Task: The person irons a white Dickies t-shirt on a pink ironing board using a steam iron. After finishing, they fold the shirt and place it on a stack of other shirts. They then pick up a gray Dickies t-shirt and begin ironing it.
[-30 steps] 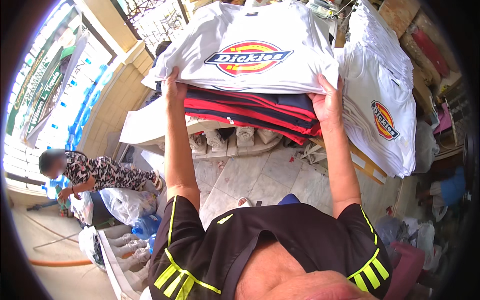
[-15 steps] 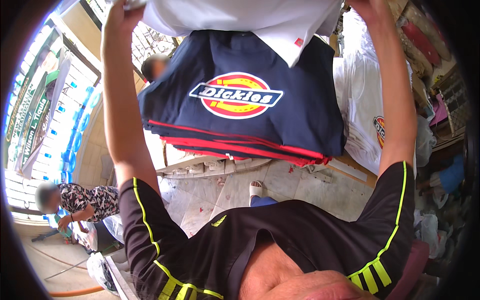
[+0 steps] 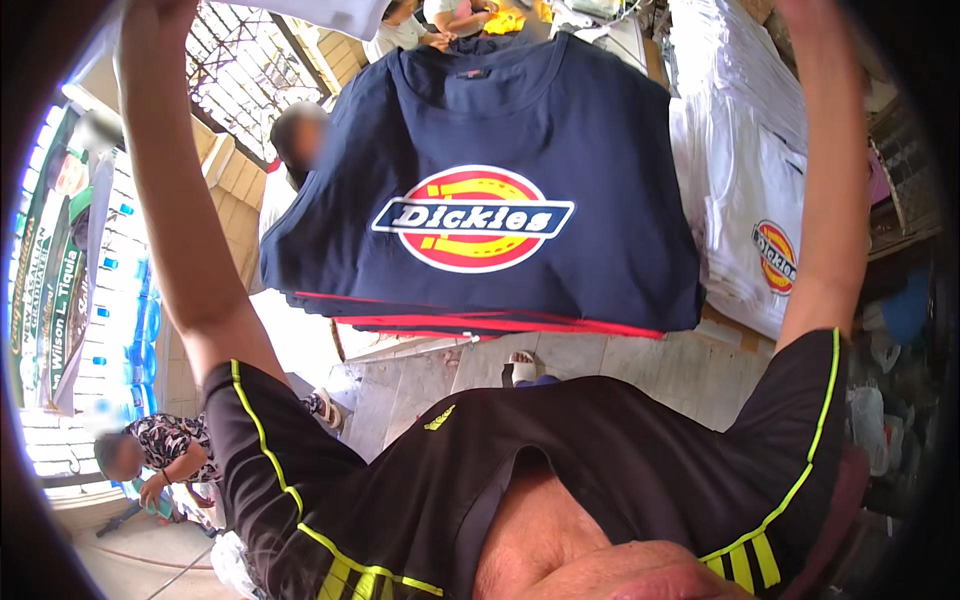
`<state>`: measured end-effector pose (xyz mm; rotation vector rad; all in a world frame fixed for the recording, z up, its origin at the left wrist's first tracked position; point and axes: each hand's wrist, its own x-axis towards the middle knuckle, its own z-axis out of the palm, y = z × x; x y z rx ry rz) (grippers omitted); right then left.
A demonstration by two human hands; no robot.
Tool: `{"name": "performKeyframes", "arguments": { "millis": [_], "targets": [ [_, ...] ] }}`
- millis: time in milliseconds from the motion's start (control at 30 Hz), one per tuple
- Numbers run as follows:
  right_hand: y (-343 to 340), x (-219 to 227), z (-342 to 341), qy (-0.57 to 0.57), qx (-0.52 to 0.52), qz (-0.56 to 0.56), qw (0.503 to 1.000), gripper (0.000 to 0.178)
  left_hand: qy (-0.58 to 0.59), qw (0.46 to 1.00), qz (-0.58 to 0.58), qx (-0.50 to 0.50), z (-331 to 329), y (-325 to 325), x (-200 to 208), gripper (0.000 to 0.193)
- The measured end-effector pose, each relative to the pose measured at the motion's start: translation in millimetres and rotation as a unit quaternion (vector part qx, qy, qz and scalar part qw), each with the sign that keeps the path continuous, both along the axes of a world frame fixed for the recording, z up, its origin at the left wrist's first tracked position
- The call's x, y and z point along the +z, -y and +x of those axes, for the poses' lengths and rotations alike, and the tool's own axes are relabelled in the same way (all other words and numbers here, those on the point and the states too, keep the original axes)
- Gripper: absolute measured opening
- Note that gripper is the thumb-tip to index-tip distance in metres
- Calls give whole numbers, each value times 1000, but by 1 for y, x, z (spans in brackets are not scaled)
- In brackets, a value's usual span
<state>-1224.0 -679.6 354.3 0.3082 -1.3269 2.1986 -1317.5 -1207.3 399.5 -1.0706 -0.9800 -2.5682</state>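
My left hand [image 3: 160, 8] reaches up at the upper left, cut off by the top edge, so its fingers do not show. To its right, a corner of a white shirt [image 3: 345, 14] hangs at the top edge; whether that hand grips it is out of sight. My right hand [image 3: 806, 8] is also cut off, at the upper right. Between my raised arms lies a pile of navy T-shirts [image 3: 610, 220], the top one flat, with its collar showing and a red, yellow and white print [image 3: 470, 250] on its chest. Red-trimmed layers show along the pile's near edge.
A tall stack of white shirts [image 3: 735, 215] stands right of the navy pile. Two people sit or stand beyond it at the top, near yellow cloth [image 3: 505, 18]. Another person's head [image 3: 297, 138] is at the left, and a person in a patterned top [image 3: 170, 445] is lower left.
The white shirt, stretched between both hands over the pile before, has gone up and mostly out of view. My arms have spread apart, and the navy shirt's collar is uncovered.
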Motion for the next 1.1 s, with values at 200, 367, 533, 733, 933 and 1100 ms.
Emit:
{"name": "performKeyframes", "arguments": {
  "millis": [200, 367, 533, 733, 933, 1100],
  "targets": [
    [135, -183, 192, 208, -124, -56, 969, 58, 259, 951, -96, 141, 142, 24, -267, 53],
    [138, -213, 209, 229, -121, -13, 966, 45, 355, 921, -101, 120, 158, 23, -288, 52],
    [137, -205, 219, 222, -109, -37, 968, 45, 349, 924, -66, 138, 158, 33, -285, 47],
    [141, -237, 242, 277, -124, -37, 952, 47, 353, 916, -110, 155, 170, 49, -309, 51],
    [125, -213, 254, 346, -106, 115, 925, 49, 305, 914, -217, 157, 175, 64, -295, 65],
    [38, -158, 271, 446, 10, 423, 789, 46, 263, 929, -256, -45, 170, 94, -271, 85]
  ]
}}
